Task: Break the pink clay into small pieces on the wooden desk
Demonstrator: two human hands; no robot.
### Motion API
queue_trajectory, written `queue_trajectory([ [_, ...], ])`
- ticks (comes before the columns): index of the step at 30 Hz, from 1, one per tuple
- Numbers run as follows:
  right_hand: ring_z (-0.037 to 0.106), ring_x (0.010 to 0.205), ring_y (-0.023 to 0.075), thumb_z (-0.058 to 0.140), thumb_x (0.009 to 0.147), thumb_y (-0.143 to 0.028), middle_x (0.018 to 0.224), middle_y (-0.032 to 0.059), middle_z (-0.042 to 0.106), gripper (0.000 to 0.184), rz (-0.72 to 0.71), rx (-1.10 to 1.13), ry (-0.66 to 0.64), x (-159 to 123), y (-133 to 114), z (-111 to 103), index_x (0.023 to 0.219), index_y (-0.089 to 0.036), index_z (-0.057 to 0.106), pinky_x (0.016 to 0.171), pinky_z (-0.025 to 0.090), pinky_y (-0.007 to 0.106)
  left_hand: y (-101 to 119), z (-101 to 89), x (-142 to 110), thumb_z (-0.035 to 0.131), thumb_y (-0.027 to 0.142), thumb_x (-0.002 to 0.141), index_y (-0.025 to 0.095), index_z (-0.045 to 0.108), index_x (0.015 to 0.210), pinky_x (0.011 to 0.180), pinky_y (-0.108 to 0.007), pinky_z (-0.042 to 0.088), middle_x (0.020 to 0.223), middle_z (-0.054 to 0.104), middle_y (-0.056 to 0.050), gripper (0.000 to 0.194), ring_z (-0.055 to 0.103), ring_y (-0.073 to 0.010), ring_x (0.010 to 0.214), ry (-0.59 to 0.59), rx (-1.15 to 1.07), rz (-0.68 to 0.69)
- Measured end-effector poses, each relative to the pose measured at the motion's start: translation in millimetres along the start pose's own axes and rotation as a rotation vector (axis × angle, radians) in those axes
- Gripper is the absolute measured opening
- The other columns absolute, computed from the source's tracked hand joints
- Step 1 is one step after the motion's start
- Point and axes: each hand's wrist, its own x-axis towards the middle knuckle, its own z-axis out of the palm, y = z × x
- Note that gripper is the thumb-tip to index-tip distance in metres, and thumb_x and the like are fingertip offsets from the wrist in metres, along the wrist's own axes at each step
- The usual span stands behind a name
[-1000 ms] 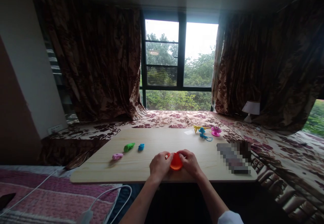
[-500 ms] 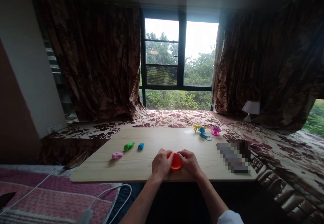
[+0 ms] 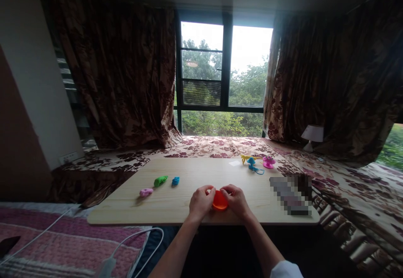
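Observation:
Between my hands, near the front edge of the wooden table (image 3: 176, 213), is a small round orange-red piece that looks like a shallow dish (image 3: 220, 201). My left hand (image 3: 201, 201) pinches its left rim between thumb and fingers. On the opposite rim, my right hand (image 3: 235, 200) has its thumb and fingers closed in the same way. The fingers hide the dish's upper sides. To the left lie a pink lump (image 3: 146, 192), a green lump (image 3: 160, 180) and a small blue lump (image 3: 175, 180), shaped like modelling clay.
At the back right of the table are a yellow piece (image 3: 244, 159), a blue mushroom-like piece (image 3: 251, 163), a magenta piece (image 3: 268, 162) and a white paper (image 3: 234, 163). A pixelated dark object (image 3: 291, 198) lies at the right edge. A lamp (image 3: 312, 134) stands beyond.
My left hand has shifted slightly to the right, its fingers moving a little along the rim. My right hand and the other things stay nearly where they were.

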Motion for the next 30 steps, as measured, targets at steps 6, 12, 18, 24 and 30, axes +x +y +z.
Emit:
queue_trajectory([
  [6, 0.059, 0.066, 0.0156, 0.045, 0.082, -0.036, 0.074, 0.0040, 0.066, 0.030, 0.011, -0.024, 0.029, 1.3, 0.9, -0.9, 0.076, -0.018, 0.068, 0.062, 0.046, 0.025, -0.4, 1.9, -4.0, 0.045, 0.042, 0.083, 0.015, 0.060, 0.086, 0.072, -0.032, 0.045, 0.083, 0.064, -0.003, 0.031, 0.058, -0.0129, 0.074, 0.021, -0.036, -0.029],
  [12, 0.059, 0.063, 0.0152, 0.053, 0.077, -0.034, 0.072, 0.0030, 0.066, 0.021, 0.019, -0.039, 0.018, 0.2, 1.4, -0.7, 0.074, -0.020, 0.068, 0.061, 0.046, 0.025, -0.1, -0.5, -5.4, 0.046, 0.041, 0.079, 0.021, 0.065, 0.080, 0.061, -0.023, 0.038, 0.081, 0.068, -0.004, 0.028, 0.059, -0.0144, 0.072, 0.095, -0.032, -0.061],
  [18, 0.059, 0.066, 0.0152, 0.047, 0.081, -0.035, 0.075, 0.0034, 0.066, 0.027, 0.009, -0.037, 0.026, 1.4, -2.0, -2.4, 0.077, -0.020, 0.069, 0.062, 0.045, 0.025, 1.8, 0.8, -3.6, 0.050, 0.044, 0.076, 0.022, 0.067, 0.077, 0.058, -0.022, 0.037, 0.072, 0.068, -0.002, 0.027, 0.059, -0.0139, 0.067, 0.058, -0.054, -0.025],
  [24, 0.059, 0.065, 0.0157, 0.051, 0.079, -0.032, 0.076, 0.0031, 0.066, 0.021, 0.019, -0.023, 0.037, 1.2, 1.1, -1.9, 0.080, -0.020, 0.067, 0.062, 0.046, 0.026, -1.9, 1.8, -5.2, 0.048, 0.039, 0.078, 0.021, 0.065, 0.080, 0.061, -0.023, 0.039, 0.076, 0.068, -0.003, 0.026, 0.060, -0.0141, 0.070, 0.106, -0.052, -0.043],
  [30, 0.060, 0.065, 0.0149, 0.050, 0.078, -0.030, 0.076, 0.0036, 0.066, 0.022, 0.005, -0.010, 0.032, 0.7, 0.9, -0.5, 0.077, -0.019, 0.068, 0.062, 0.046, 0.025, -4.3, 4.0, -4.2, 0.048, 0.039, 0.081, 0.017, 0.062, 0.090, 0.072, -0.030, 0.045, 0.083, 0.066, -0.003, 0.028, 0.060, -0.0130, 0.075, 0.046, -0.066, 0.001],
])
